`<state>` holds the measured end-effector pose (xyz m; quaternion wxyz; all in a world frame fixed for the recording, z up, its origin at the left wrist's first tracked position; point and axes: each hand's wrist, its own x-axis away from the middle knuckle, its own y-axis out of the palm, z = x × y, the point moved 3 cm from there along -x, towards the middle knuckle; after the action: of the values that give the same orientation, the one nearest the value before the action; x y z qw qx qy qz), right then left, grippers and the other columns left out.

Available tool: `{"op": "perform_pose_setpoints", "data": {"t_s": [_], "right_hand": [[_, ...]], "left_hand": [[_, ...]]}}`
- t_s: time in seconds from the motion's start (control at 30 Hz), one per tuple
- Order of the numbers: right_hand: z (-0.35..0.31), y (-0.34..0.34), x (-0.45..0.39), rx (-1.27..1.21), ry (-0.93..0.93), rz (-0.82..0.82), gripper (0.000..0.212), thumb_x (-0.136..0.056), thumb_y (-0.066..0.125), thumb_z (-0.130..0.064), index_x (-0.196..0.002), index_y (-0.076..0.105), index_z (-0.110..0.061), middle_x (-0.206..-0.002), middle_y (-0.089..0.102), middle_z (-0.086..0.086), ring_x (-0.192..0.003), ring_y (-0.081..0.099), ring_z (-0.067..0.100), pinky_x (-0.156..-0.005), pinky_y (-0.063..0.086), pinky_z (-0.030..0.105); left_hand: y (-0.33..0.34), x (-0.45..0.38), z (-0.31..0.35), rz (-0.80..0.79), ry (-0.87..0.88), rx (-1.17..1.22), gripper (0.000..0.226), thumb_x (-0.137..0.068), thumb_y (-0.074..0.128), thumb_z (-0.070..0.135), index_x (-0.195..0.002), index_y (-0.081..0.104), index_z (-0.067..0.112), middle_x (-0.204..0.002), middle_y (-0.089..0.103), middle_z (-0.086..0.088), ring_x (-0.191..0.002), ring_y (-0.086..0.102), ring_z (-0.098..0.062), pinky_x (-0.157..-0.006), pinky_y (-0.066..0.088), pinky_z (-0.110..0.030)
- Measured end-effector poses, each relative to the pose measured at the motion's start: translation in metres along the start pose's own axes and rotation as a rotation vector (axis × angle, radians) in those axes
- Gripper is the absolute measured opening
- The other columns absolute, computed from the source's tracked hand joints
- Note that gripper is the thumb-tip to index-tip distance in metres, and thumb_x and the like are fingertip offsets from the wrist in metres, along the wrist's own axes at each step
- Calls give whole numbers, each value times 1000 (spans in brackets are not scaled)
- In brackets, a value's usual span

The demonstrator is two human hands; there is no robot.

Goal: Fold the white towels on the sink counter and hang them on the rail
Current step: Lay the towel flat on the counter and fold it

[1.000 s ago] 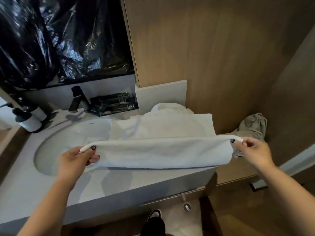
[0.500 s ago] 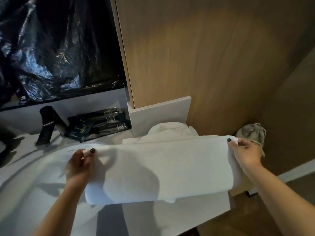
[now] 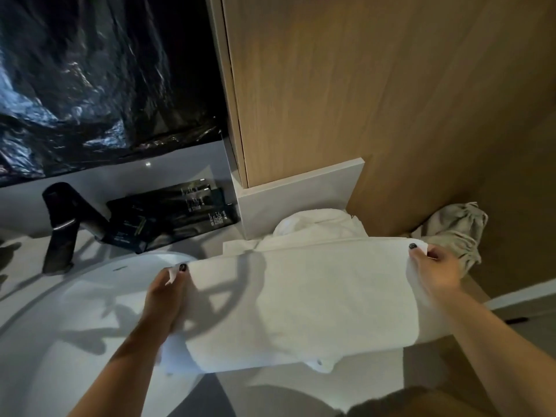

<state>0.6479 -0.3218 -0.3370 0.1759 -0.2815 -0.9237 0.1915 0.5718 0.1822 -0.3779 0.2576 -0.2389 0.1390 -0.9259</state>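
Note:
A white towel lies spread in a wide folded band across the sink counter, its left end over the basin edge. My left hand pinches the towel's far left corner. My right hand pinches the far right corner. Both thumbs lie on top of the far edge. Behind this towel a second white towel sits crumpled against the wall base. No rail is in view.
A black tap stands behind the round basin, with black sachets beside it. A wood panel wall rises at the right. A grey cloth bag lies beyond my right hand. Black plastic sheeting covers the mirror area.
The towel was held up stretched between my hands, then carried away from me and laid down folded on the counter. Both hands keep their corners. The view has moved closer.

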Motion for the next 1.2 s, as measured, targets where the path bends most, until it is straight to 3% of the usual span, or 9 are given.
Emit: {"op": "perform_pose_setpoints", "data": {"t_s": [0.17,0.27,0.47,0.63,0.77,0.97,1.03,1.1,1.2], "right_hand": [[7,-3,-5,-137,241,-222,14,-87,74,-22,-82,64,-13,-69,73,3,-66,71,18,-63,50,29],[10,-4,-8,-90,248,-268,17,-89,73,-24,-96,69,-9,-86,76,10,-79,72,28,-71,54,34],[-8,-14,5,75,35,-42,25,-93,64,-35,-76,59,-19,-72,60,7,-67,55,21,-56,39,31],[-42,-40,17,129,-250,-21,33,-95,61,-31,-66,51,-20,-60,53,2,-60,51,18,-54,37,29],[-68,-68,32,41,-374,-12,36,-95,60,-28,-62,52,-19,-54,51,-6,-56,49,10,-55,37,31],[-106,-115,52,-64,-494,-22,33,-95,59,-29,-78,59,-1,-76,57,24,-66,49,26,-63,39,35],[-118,-131,58,-65,-534,-30,37,-95,58,-28,-79,56,4,-79,54,30,-66,47,30,-61,37,37],[-124,-144,64,-73,-552,-63,37,-96,58,-25,-79,54,8,-79,52,33,-66,46,31,-60,36,38],[-116,-154,72,-82,-557,-136,33,-97,56,-21,-75,52,2,-69,48,22,-63,44,27,-57,33,36]], "left_hand": [[2,1,-2,-227,-96,163,18,-98,56,29,-95,67,15,-72,68,-16,-59,65,-29,-55,55,-38],[6,6,2,-191,-74,140,17,-96,56,27,-90,70,19,-71,70,-12,-59,66,-25,-57,55,-37],[-3,17,18,43,95,92,26,-92,61,39,-101,66,15,-86,68,-10,-76,63,-28,-68,52,-38],[-13,41,48,139,342,224,25,-99,57,16,-117,64,-1,-104,62,-12,-97,55,-23,-83,45,-35],[-23,71,73,223,317,222,22,-98,57,40,-83,65,25,-73,62,2,-69,57,-17,-60,46,-29],[-44,117,112,312,424,262,27,-98,52,46,-100,62,21,-82,62,-4,-76,57,-23,-73,45,-37],[-53,132,126,322,474,279,29,-100,51,45,-98,62,18,-78,62,-3,-70,57,-21,-66,46,-35],[-60,148,130,353,503,257,30,-100,50,45,-89,60,18,-70,58,-3,-62,54,-20,-55,42,-32],[-66,168,116,371,525,200,29,-100,48,45,-79,57,26,-73,58,-4,-65,53,-23,-60,44,-37]]}}
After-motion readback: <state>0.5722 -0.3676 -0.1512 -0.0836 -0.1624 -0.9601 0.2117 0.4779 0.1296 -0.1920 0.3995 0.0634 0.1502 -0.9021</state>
